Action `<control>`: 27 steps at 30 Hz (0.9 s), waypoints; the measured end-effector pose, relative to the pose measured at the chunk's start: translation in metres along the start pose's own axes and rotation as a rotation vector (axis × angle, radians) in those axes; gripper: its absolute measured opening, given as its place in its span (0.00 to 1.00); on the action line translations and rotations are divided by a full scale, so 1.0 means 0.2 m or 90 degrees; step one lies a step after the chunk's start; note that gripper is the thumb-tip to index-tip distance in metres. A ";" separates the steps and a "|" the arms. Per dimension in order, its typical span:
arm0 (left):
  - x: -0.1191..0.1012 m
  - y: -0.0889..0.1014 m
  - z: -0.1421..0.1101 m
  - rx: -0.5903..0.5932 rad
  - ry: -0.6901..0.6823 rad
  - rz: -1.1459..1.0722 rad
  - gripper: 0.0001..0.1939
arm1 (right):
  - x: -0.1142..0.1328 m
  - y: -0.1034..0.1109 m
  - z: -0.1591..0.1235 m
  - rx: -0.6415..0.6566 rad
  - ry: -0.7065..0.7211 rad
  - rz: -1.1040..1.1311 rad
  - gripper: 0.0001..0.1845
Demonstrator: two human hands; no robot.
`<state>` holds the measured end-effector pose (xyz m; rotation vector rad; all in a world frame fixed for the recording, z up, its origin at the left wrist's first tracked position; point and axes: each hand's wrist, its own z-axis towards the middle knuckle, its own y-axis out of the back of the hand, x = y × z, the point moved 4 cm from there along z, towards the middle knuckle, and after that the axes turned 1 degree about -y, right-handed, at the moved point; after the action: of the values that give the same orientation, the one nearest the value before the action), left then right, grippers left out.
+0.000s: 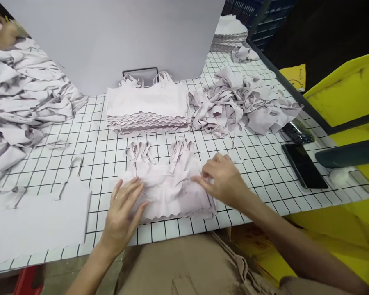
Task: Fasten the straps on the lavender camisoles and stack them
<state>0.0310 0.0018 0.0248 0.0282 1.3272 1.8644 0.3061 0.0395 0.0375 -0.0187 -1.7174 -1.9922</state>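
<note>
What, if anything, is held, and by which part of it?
Unclear whether right hand pinches pale strappy fabric garment at right; left hand touches its left.

Over my feed I make out matt, creased cloth in the near garment stack (pixel 172 196), smoother cloth in the far stack (pixel 147 100), a glossy phone (pixel 306 168) at right, a smooth far panel (pixel 117 37)

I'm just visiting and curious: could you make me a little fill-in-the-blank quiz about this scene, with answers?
1. The lines on the tablecloth are ____.
2. The phone lies to the ____ of the right hand in the picture.
3. The straps of the stack under the left hand point toward the ____ of the picture.

Missing words: black; right; top.
</note>
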 end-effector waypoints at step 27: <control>-0.09 -0.22 -0.02 0.159 -0.064 0.147 0.36 | 0.38 -0.28 -0.18 -0.026 0.072 -0.079 0.29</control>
<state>0.0677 -0.0086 -0.0051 0.4150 1.5303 1.8462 0.2292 -0.0185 0.0037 0.1874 -1.6425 -2.0755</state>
